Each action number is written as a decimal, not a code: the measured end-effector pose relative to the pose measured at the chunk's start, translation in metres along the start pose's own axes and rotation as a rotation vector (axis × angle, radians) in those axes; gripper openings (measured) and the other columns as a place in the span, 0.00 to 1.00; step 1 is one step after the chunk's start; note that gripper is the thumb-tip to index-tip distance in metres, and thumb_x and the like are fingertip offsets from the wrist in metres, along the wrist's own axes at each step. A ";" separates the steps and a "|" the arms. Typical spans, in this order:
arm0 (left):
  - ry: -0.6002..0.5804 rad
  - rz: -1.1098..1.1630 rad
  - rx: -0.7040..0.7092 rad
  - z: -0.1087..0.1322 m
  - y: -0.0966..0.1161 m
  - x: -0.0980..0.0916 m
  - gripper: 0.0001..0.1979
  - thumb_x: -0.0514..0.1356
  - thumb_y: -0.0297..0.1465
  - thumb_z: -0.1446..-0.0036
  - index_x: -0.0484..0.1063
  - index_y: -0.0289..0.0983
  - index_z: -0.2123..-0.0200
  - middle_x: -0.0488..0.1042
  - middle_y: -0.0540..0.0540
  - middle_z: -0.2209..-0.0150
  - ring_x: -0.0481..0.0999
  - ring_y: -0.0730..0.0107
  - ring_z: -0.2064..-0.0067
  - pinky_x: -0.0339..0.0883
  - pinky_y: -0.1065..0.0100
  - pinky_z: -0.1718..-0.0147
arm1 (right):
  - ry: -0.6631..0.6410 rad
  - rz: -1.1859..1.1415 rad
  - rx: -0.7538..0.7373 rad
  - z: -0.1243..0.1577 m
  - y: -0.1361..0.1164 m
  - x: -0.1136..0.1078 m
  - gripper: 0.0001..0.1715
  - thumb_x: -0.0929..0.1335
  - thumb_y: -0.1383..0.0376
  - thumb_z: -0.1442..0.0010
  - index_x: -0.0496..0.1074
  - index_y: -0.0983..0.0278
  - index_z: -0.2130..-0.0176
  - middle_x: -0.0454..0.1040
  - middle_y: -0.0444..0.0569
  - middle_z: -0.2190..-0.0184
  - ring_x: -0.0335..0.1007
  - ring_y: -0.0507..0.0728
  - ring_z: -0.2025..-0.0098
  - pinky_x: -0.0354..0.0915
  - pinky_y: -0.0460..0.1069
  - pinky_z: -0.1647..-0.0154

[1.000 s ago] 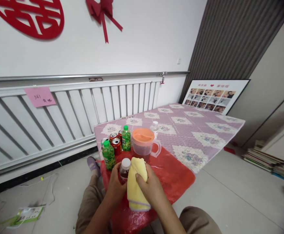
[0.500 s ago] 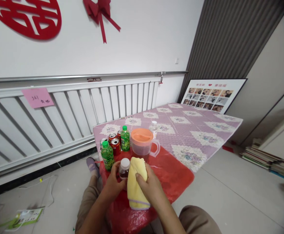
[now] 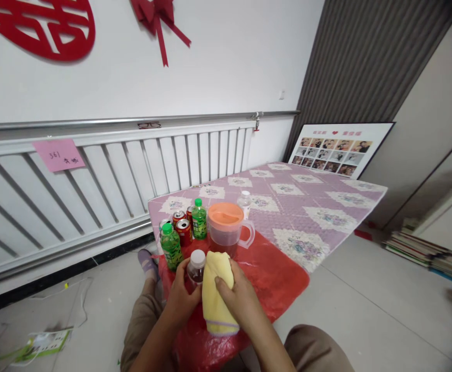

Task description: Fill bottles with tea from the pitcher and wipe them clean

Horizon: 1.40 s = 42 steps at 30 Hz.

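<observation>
My left hand [image 3: 182,297] is wrapped round a small clear bottle with a white cap [image 3: 196,264] that stands on the red plastic sheet [image 3: 276,281]. My right hand [image 3: 238,298] presses a folded yellow cloth [image 3: 215,289] against the bottle's right side, fingers closed over the cloth. Just behind stands a clear jug with an orange lid [image 3: 227,227].
Two green bottles [image 3: 170,246], several red cans [image 3: 183,230] and a small white-capped bottle [image 3: 244,202] stand behind on the table with its purple patterned cover [image 3: 319,206]. A white radiator [image 3: 94,175] lines the wall. A photo board [image 3: 334,150] leans at the right, books [image 3: 423,253] lie on the floor.
Both hands and the bottle stay in place. The view has shifted very slightly.
</observation>
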<state>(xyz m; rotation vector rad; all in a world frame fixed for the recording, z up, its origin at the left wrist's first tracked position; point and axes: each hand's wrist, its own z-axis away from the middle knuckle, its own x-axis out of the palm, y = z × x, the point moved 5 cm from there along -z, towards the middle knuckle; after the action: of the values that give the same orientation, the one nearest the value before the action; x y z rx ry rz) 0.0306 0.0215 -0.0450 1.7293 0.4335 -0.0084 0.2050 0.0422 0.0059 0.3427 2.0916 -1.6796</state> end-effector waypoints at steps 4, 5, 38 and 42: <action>0.075 0.002 -0.037 0.006 -0.001 -0.002 0.31 0.64 0.31 0.52 0.59 0.39 0.44 0.70 0.40 0.45 0.74 0.61 0.47 0.67 0.60 0.46 | -0.002 -0.001 -0.003 -0.002 -0.001 0.001 0.32 0.63 0.64 0.43 0.59 0.67 0.40 0.65 0.57 0.40 0.61 0.61 0.39 0.56 0.57 0.38; 0.109 -0.002 -0.045 0.007 -0.001 -0.002 0.31 0.65 0.31 0.53 0.60 0.39 0.45 0.71 0.40 0.46 0.74 0.61 0.47 0.67 0.59 0.47 | -0.007 -0.006 -0.008 -0.001 -0.003 0.001 0.32 0.63 0.64 0.42 0.59 0.66 0.40 0.65 0.57 0.40 0.61 0.61 0.39 0.56 0.57 0.38; -0.081 0.080 0.024 -0.009 0.020 -0.005 0.29 0.63 0.29 0.54 0.61 0.38 0.47 0.72 0.40 0.47 0.74 0.60 0.48 0.68 0.57 0.47 | -0.039 0.071 -0.049 0.016 -0.017 0.004 0.28 0.65 0.67 0.46 0.65 0.64 0.45 0.72 0.56 0.49 0.68 0.62 0.47 0.63 0.55 0.45; 0.073 0.054 -0.036 -0.002 0.005 0.000 0.34 0.65 0.28 0.55 0.58 0.39 0.44 0.68 0.39 0.43 0.72 0.59 0.45 0.68 0.59 0.46 | -0.043 0.095 -0.055 0.017 -0.018 0.006 0.27 0.65 0.67 0.46 0.65 0.64 0.45 0.71 0.56 0.48 0.67 0.63 0.46 0.63 0.55 0.46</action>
<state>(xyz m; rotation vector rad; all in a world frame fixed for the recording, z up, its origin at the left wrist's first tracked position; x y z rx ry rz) 0.0310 0.0231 -0.0400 1.7097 0.4373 0.1010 0.1946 0.0213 0.0154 0.3799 2.0527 -1.5590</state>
